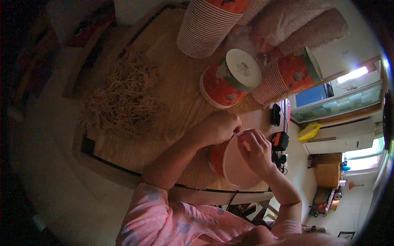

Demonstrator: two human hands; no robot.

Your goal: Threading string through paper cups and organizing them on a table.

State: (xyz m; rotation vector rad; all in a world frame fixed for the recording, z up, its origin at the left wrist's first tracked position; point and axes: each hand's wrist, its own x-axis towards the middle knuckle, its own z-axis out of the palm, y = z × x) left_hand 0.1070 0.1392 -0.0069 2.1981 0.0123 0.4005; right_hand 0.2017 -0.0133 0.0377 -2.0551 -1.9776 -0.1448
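An orange-red paper bucket [217, 158] with a white inside stands tilted on the wooden table, its open mouth toward me. Over its far rim lies my right hand [257, 153], closed, the thumb inside the mouth and the fingers at the edge. Close by on the left, my left hand [221, 128] is closed with its fingertips against the same rim. Whatever may be pinched there is too small to make out. Just beyond, a second paper bucket [219, 84], orange with a green band, sits upside down.
A tangled pile of dry, pale string-like strands [127, 98] covers the left of the wooden table [172, 78]. Nested stacks of paper buckets [201, 28] line the far side, some plastic-wrapped. On the right lie a black-and-orange device [280, 141] and a black object [276, 115] among cables.
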